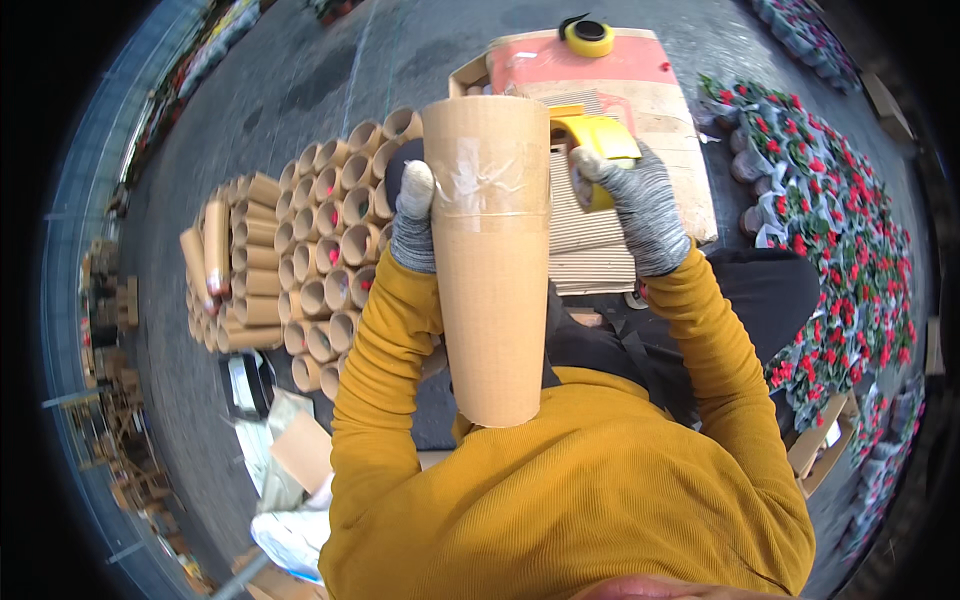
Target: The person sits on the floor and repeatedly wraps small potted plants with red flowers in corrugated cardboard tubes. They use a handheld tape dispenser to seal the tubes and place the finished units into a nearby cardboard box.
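A tall tapered cardboard tube stands out in front of my chest, wide at the far end and narrower towards me. Clear tape runs across its upper part, wrinkled in places. My left hand, in a grey knit glove with pale fingertips, grips the tube's left side; the fingers behind it are hidden. A yellow tape dispenser with a roll of tape is in my gloved right hand, just right of the tube. Below the dispenser lies a stack of corrugated cardboard sheets.
A large cardboard box stands ahead, with a yellow tape roll on top. Many cardboard tubes stand in rows at left, others lying beside them. Red-flowered potted plants fill the right. Plastic bags lie at lower left.
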`<action>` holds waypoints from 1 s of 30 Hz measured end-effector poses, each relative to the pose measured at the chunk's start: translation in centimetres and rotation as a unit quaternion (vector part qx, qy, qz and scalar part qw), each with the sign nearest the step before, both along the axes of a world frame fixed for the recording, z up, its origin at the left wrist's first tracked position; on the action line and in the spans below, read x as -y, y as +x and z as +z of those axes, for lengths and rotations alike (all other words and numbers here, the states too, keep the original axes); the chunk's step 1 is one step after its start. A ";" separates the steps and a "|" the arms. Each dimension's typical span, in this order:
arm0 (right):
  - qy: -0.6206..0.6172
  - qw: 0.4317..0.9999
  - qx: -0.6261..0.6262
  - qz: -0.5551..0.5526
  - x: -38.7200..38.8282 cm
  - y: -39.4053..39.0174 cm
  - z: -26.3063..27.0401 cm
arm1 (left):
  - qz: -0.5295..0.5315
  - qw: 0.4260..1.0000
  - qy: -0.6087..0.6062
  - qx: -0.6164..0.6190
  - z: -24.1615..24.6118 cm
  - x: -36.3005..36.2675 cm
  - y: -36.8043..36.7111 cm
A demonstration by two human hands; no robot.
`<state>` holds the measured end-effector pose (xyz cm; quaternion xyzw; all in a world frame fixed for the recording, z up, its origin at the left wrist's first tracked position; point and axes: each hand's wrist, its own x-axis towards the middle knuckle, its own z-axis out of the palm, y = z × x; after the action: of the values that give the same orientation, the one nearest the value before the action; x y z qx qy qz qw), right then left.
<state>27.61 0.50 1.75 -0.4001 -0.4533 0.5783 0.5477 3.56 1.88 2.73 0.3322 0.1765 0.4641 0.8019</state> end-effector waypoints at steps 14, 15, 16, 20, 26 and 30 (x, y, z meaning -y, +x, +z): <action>-0.143 0.974 0.064 -0.162 1.1 9.5 -7.0 | 0.256 0.795 -0.533 -0.136 -21.8 32.6 -17.8; -0.144 0.972 0.063 -0.176 1.1 9.4 -7.0 | 0.270 0.778 -0.545 -0.160 -24.1 31.6 -16.3; -0.144 0.974 0.080 -0.154 1.1 9.3 -6.7 | 0.281 0.764 -0.552 -0.180 -26.0 30.3 -14.9; -0.133 0.968 0.117 -0.176 1.7 9.2 -4.6 | 0.297 0.741 -0.560 -0.223 -30.7 25.2 -10.8; -0.057 0.930 0.323 -0.169 1.9 13.1 -7.2 | 0.243 0.750 -0.558 -0.259 -32.4 25.2 -9.1; -0.114 0.683 0.715 -0.096 -0.7 16.0 -13.4 | 0.140 0.746 -0.567 -0.319 -28.2 26.7 -10.0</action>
<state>43.63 1.15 -11.67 -0.7926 -0.5971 0.1079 0.0604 -6.45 -24.85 -25.43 -0.0838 0.6973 0.2524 0.6656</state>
